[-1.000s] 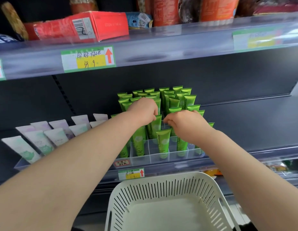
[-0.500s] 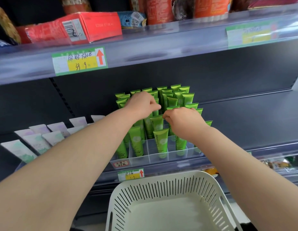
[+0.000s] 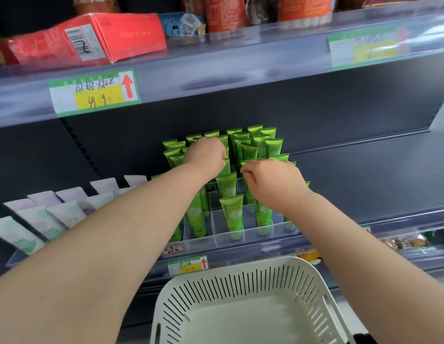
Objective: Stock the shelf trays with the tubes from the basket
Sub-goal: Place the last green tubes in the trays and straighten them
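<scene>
while your left hand (image 3: 206,155) curls over green chamomile tubes (image 3: 255,147) standing in the clear divided tray (image 3: 225,238), your right hand (image 3: 270,182), at its 4 o'clock, pinches a tube top; whether the left grips one, i cannot tell. the white slotted basket (image 3: 243,289) sits at 6 o'clock.

Head view; near, downward at shelf (image 3: 364,175)

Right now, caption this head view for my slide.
Both hands adjust upright green tubes above an empty white slotted basket.
</scene>
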A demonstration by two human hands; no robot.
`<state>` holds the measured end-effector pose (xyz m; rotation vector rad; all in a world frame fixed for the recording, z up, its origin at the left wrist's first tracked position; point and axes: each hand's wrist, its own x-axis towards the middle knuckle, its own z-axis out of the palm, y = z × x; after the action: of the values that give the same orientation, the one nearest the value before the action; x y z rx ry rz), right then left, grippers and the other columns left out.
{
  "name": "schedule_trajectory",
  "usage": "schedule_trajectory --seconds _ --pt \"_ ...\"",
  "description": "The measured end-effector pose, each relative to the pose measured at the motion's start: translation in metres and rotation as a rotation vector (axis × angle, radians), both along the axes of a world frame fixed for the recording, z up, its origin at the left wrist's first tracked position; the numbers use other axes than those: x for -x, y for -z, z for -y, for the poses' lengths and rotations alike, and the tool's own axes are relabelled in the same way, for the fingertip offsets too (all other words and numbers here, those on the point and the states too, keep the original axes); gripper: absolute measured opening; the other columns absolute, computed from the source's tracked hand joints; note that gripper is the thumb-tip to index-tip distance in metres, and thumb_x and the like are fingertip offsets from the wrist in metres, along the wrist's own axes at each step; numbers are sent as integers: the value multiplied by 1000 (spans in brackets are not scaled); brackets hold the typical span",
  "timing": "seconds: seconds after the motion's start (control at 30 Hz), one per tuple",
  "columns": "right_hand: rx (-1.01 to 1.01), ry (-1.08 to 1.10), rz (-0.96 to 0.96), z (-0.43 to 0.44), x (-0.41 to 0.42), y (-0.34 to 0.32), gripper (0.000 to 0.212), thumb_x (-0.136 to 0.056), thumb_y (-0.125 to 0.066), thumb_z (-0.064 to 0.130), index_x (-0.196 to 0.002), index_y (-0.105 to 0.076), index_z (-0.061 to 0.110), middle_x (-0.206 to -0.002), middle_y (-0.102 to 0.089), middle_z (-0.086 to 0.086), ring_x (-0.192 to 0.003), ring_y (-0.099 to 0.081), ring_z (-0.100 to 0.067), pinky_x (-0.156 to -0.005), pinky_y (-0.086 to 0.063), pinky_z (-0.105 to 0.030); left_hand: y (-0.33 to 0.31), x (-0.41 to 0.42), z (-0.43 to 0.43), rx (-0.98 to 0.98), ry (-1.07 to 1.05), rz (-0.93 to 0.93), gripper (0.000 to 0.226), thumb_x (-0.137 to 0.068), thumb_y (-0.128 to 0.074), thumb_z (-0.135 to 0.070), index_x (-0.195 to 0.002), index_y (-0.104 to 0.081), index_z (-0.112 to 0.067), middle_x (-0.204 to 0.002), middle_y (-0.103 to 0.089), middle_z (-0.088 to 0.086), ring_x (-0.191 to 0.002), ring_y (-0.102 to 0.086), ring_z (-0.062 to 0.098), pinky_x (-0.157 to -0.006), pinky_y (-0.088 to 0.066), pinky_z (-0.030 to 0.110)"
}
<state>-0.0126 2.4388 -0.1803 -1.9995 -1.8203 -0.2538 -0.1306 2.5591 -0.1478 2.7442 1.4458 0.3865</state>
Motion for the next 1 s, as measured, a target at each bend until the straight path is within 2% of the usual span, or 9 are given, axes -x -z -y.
schedule_trajectory --seconds 0.13,0.27,0.43,0.57,0.7,0.77,0.87,0.93,1.0 --pt "15 -6 -21 1 -2 2 24 -95 -40 22 -100 -64 24 -89 -68 3 -82 -60 -25 -81 -40 -38 4 -6 -1 45 58 -11 18 -86 -71 -19 -104 -73 -17 -110 -70 2 -101 -62 21 -83 -50 33" --pt "-24 -19 -4 1 0 -1 25 -95 -39 24 -99 -64 24 -86 -68 3 -78 -60 -24 -66 -32 -30 0 1 -3 78 80 88 19 -84 -73 -21 -102 -75 -17 -110 -70 0 -102 -63 19 -86 -49 31" --pt "-33 -90 -37 -4 19 -11 24 -96 -40 28 -102 -63 25 -88 -65 3 -81 -60 -24 -66 -33 -30 -16 29 -4 63 83 196 19 -82 -75 -21 -101 -76 -19 -106 -72 -2 -98 -64 14 -84 -45 24" --pt "43 -217 -44 -10 48 -16 22 -94 -48 24 -111 -63 24 -102 -66 2 -96 -60 -22 -84 -47 -37 -18 64 -6 92 44 179 18 -84 -74 -19 -101 -75 -21 -106 -71 -3 -93 -62 10 -88 -50 29" --pt "141 -247 49 -22 76 -13 25 -95 -49 25 -117 -61 24 -114 -63 -1 -108 -55 -24 -93 -42 -43 -12 93 -2 107 31 176 21 -89 -65 -10 -106 -73 -18 -111 -69 -1 -99 -63 12 -90 -48 25" --pt "196 -237 66 -27 87 -11 26 -96 -47 25 -118 -60 24 -116 -62 -1 -109 -55 -24 -95 -38 -44 -10 101 1 108 28 191 25 -91 -60 -5 -110 -72 -16 -113 -68 1 -103 -63 16 -94 -49 31" --pt "276 -232 82 -31 97 -9 24 -97 -47 24 -115 -61 17 -105 -65 -5 -99 -59 -28 -89 -44 -40 -8 108 3 93 16 210 30 -92 -56 -3 -116 -69 -15 -115 -67 4 -104 -62 18 -94 -50 36" --pt "299 -246 54 -31 97 -9 17 -96 -48 19 -104 -61 10 -87 -63 -7 -87 -60 -32 -73 -49 -36 -7 111 3 83 13 217 31 -92 -54 -4 -117 -68 -16 -117 -66 4 -105 -62 18 -94 -50 37" --pt "299 -249 39 -29 94 -10 10 -95 -50 15 -90 -58 13 -71 -53 -4 -77 -57 -32 -62 -44 -32 -6 113 4 81 20 229 31 -93 -53 -4 -117 -68 -16 -117 -66 4 -106 -61 19 -94 -50 38"
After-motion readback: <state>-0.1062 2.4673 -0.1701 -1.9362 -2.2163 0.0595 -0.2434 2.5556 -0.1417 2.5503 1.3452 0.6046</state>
